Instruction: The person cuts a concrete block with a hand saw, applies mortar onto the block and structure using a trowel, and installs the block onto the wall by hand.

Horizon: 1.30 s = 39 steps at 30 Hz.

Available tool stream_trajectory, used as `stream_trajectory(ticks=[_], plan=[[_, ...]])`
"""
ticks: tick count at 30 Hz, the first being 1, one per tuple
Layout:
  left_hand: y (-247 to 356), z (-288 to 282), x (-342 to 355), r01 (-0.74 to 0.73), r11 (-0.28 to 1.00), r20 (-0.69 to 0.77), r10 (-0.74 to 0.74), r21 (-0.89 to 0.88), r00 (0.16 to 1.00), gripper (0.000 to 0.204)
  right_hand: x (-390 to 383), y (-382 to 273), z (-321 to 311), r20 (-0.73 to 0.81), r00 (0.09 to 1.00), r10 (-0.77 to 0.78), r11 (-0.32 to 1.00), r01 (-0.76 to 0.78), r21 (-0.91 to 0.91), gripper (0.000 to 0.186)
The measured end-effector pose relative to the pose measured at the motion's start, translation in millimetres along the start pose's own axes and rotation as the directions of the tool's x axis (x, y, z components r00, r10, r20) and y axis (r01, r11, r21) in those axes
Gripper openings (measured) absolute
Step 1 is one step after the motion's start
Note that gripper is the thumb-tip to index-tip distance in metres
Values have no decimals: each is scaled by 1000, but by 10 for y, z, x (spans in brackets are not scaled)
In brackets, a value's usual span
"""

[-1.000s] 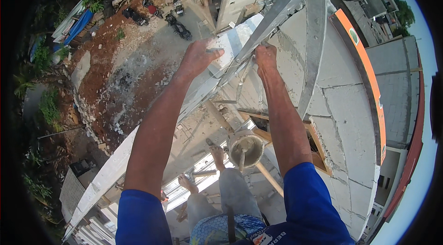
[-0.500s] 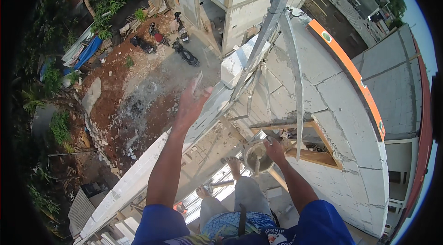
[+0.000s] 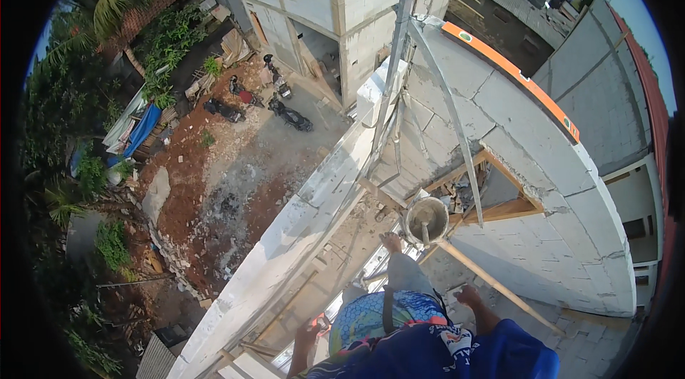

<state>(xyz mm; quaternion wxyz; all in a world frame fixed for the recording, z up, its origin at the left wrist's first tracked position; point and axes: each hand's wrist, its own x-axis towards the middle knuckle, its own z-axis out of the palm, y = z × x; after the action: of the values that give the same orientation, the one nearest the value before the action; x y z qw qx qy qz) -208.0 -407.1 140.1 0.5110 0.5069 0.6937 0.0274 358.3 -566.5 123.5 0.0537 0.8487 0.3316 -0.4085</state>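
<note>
My left hand (image 3: 307, 336) hangs low beside my left hip, right by a small red-orange object (image 3: 320, 323); whether it touches that object I cannot tell. On the other side, my right hand (image 3: 471, 298) is lowered near my hip, its fingers loosely bent and apart, with nothing visible in them. A round bucket (image 3: 408, 226) of grey mortar stands ahead of my feet, with a stick-like handle (image 3: 424, 231) poking out of the mix. An orange spirit level (image 3: 510, 76) lies along the top of the curved-looking block wall (image 3: 528, 158) at the right.
I am high up; a low white block wall (image 3: 285, 226) runs along the left, above a dirt yard with parked motorbikes (image 3: 289, 115). A metal post (image 3: 399, 37) and a slanting metal strip (image 3: 457, 129) stand ahead. A wooden pole (image 3: 499, 285) slants beside the bucket.
My left hand has dropped from its raised place over the wall to my hip. The right has drawn back from the bucket to my side. The view has shifted.
</note>
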Motion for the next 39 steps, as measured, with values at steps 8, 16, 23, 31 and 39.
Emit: stream_trajectory(ticks=[8, 16, 23, 31, 39], plan=[[-1127, -405, -499, 1, 968, -173, 44, 250, 984, 39, 631, -1088, -211, -265, 903, -339, 940, 335, -60, 49], [-883, -255, 62, 36, 987, -159, -10, 158, 987, 57, 134, -661, 291, -94, 995, 40, 987, -25, 156, 56], [479, -48, 247, 67, 998, -22, -68, -22, 997, 45, 431, -247, 629, -63, 984, 166, 947, -142, 287, 54], [1128, 572, 942, -12, 985, 240, -31, 174, 970, 61, 1647, -306, 663, -271, 960, 64, 953, 22, 301, 37], [588, 1492, 1355, 61, 928, 320, -188, 368, 928, 87, 2850, -410, 1067, -216, 969, 118, 957, -53, 284, 42]])
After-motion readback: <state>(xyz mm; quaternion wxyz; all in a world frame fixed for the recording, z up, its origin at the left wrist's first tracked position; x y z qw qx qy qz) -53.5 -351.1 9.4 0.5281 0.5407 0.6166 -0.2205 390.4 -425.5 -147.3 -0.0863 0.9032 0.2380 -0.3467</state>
